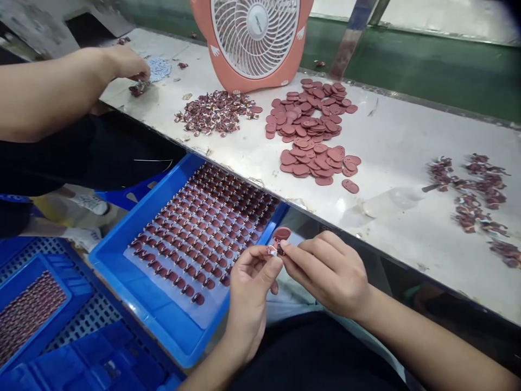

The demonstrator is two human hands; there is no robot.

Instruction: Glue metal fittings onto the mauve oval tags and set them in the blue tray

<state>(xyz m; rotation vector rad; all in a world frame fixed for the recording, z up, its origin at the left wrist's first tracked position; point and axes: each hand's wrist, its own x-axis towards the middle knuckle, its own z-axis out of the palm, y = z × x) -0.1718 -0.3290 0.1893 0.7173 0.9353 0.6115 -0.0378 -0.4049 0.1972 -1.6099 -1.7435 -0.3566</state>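
Observation:
My left hand (pixel 253 290) and my right hand (pixel 331 271) meet in front of my body, fingertips pinched on one small painted figurine with a reddish-brown oval base (pixel 282 234). The base points upward, and fingers cover part of the figurine. Just left of my hands, a blue tray (pixel 163 323) holds rows of similar figurines on bases (pixel 203 228). On the bench beyond lie a pile of loose oval bases (pixel 313 130) and a heap of small figurine parts (pixel 217 111). More dark red figurine parts (pixel 468 184) lie in clusters to the right.
An orange fan (pixel 252 81) stands at the back of the white bench (pixel 407 130). At left, a co-worker's arm (pixel 61 87) reaches over the bench beside small light-blue pieces (pixel 159 69). Another blue crate (pixel 67 277) with many figurines sits lower left.

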